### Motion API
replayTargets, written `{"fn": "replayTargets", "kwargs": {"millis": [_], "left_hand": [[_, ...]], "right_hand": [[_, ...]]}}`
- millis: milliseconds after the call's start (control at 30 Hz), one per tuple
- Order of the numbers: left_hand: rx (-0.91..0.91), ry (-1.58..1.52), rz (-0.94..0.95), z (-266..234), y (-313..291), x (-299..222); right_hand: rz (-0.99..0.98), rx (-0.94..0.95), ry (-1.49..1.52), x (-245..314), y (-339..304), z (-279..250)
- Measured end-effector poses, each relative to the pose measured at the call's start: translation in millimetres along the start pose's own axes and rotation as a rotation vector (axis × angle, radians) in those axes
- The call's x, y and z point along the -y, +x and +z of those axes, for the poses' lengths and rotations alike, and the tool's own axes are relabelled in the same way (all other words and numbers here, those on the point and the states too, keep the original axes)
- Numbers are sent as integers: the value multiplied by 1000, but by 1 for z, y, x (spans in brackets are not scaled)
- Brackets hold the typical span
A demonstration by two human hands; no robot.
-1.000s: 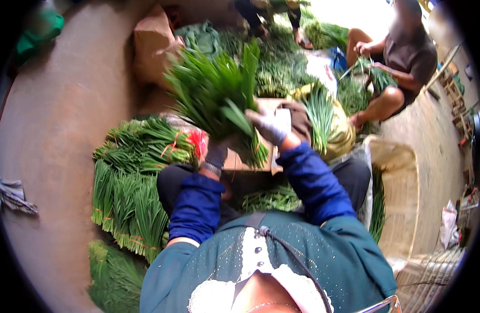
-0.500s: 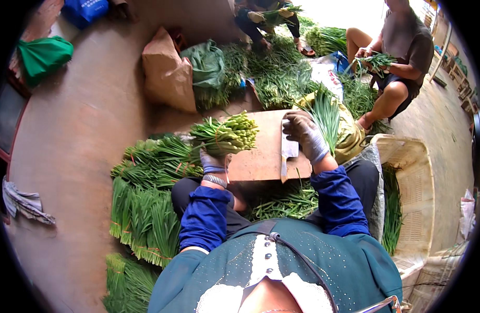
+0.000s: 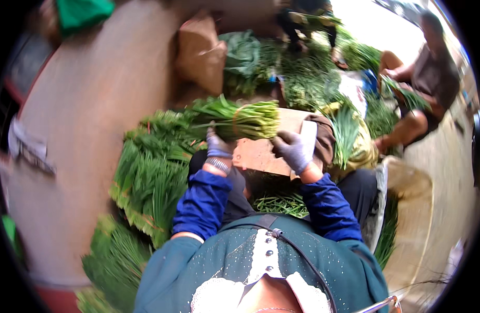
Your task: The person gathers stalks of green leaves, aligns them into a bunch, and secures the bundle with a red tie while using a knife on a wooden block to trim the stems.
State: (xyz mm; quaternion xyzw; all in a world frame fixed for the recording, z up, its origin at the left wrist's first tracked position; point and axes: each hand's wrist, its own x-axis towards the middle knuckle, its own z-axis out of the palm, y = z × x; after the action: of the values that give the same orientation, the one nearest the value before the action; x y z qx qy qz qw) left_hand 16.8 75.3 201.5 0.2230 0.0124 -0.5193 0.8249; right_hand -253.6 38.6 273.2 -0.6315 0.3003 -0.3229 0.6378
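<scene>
A banded bundle of chives (image 3: pixel 245 119) lies level in my left hand (image 3: pixel 220 144), its pale cut ends toward the right. The gloved fingers are closed round it from below. At those cut ends is my right hand (image 3: pixel 294 148), also gloved, with its fingers curled in; blur hides whether they pinch anything. Under both hands is a brown chopping board (image 3: pixel 258 156). On its right side lies a broad-bladed cleaver (image 3: pixel 309 130), partly covered by my right hand. A dark brown cloth (image 3: pixel 324 138) is beside the blade.
More banded chives (image 3: pixel 151 177) are stacked at my left. Loose chives (image 3: pixel 281 204) lie below the board. A pale plastic crate (image 3: pixel 414 208) stands at my right, a yellow sack (image 3: pixel 362 143) beyond. One co-worker (image 3: pixel 433 78) sits at the far right, another (image 3: pixel 307 23) at the back, among heaped greens.
My right hand has come left from over the cleaver to the bundle's cut ends. The bundle, in my left hand, now lies more level. The whole view has swung.
</scene>
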Motion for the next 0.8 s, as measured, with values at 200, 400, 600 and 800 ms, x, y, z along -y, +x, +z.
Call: {"fn": "replayTargets", "kwargs": {"millis": [200, 400, 600, 800], "left_hand": [[42, -193, 122, -23, 19, 18], [150, -466, 208, 10, -16, -8], [173, -184, 687, -3, -91, -144], [-227, 83, 837, -119, -188, -233]], "right_hand": [[-152, -303, 55, -12, 1, -34], [-56, -340, -124, -78, -11, -96], [198, -216, -56, -103, -5, -66], [236, -126, -214, -104, -4, -45]]}}
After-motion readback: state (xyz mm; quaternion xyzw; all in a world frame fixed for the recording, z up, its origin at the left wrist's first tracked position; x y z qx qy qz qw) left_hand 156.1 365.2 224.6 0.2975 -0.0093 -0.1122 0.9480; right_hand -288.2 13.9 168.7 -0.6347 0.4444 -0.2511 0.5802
